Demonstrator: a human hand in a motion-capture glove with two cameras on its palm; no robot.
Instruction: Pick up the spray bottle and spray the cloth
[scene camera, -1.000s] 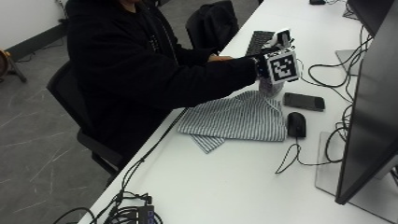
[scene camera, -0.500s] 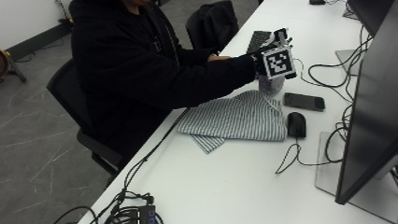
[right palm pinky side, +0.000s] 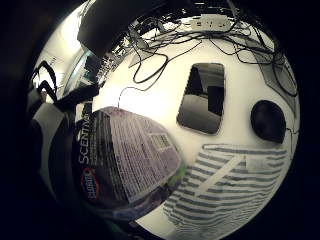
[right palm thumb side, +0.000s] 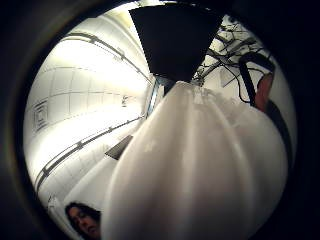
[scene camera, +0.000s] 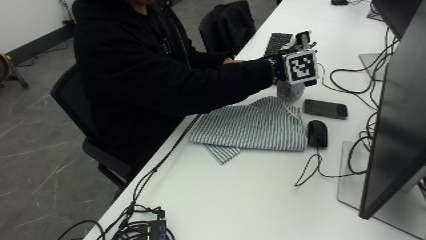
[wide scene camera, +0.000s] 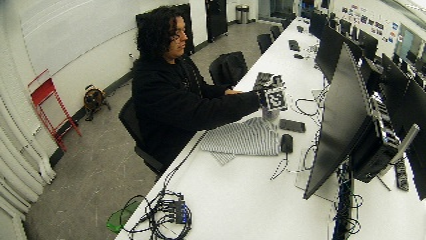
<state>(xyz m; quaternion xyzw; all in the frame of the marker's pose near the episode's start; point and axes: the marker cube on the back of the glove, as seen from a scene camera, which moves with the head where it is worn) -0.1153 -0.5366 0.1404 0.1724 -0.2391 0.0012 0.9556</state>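
From the outside view, my gloved right hand (scene camera: 283, 67) sits in the upper right of the frame, wrapped round the spray bottle (scene camera: 291, 90), whose base shows just above the far edge of the striped cloth (scene camera: 253, 127) on the white tabletop (scene camera: 253, 200). I cannot see the nozzle here, so I judge it could be aimed wrong. A phone (scene camera: 325, 108) and a mouse (scene camera: 317, 133) lie just beside the cloth on its right; stray mist could wet them.

In the little-finger palm view the labelled bottle fills the lower left, with cloth, phone and mouse spread to the right.

In the thumb palm view the bottle's white body crowds the centre; I cannot make out a finger on the trigger, so the squeeze may miss.
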